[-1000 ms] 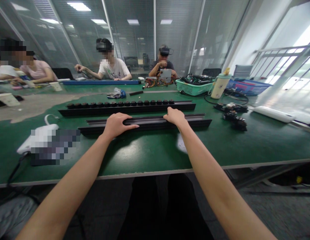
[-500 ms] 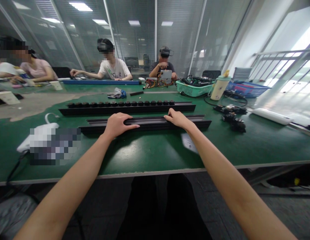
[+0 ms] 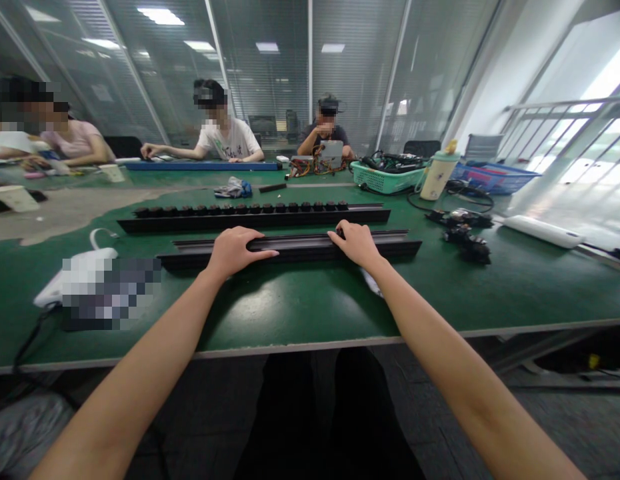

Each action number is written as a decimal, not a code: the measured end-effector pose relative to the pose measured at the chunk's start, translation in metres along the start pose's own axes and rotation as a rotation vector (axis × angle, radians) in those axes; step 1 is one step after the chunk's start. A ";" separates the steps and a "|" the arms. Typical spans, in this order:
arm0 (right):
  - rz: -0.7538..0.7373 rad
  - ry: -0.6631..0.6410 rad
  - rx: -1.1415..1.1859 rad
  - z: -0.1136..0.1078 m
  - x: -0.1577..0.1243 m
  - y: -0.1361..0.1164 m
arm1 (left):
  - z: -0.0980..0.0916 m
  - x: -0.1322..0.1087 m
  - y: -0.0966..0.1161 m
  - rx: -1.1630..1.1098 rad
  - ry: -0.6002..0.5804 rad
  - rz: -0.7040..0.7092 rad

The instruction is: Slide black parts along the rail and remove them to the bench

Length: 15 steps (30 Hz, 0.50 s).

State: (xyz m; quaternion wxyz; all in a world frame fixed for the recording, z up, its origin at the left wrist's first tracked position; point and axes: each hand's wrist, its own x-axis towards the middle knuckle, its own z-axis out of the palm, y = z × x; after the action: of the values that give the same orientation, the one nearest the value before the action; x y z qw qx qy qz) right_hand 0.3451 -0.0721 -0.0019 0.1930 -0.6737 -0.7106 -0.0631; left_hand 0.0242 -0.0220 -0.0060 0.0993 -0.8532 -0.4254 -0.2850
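Observation:
A long black channel rail (image 3: 300, 251) lies across the table in front of me. My left hand (image 3: 235, 250) grips it left of its middle, thumb along the near wall and fingers over the top. Over the rail's right part, my right hand (image 3: 356, 241) is closed, with a small black part (image 3: 341, 233) showing between thumb and fingers; its shape is mostly hidden. Just behind lies a second black rail (image 3: 260, 221), parallel to the first, carrying a row of several small black blocks (image 3: 267, 208).
On the left lie a white device (image 3: 80, 273) with a cable and a blurred dark item (image 3: 115, 293). To the right are black parts (image 3: 467, 243), a cup (image 3: 440, 175) and a green basket (image 3: 390, 179). Crumpled gloves (image 3: 233, 188) lie behind the rails. Co-workers sit across the table.
My right hand has lowered slightly and turned, and the black part now shows between its fingers. My left hand stays put on the rail.

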 end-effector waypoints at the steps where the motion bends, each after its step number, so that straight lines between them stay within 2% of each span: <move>1: 0.002 0.004 -0.002 0.000 0.000 -0.001 | 0.000 0.000 0.000 0.001 0.001 0.001; 15: -0.027 0.006 -0.108 -0.002 0.001 -0.004 | -0.002 0.001 0.002 -0.005 -0.008 -0.006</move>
State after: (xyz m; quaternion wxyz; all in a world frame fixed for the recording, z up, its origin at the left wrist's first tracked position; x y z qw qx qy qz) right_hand 0.3417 -0.0722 0.0005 0.1575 -0.6733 -0.7146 -0.1058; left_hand 0.0255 -0.0238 -0.0036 0.0947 -0.8532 -0.4278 -0.2829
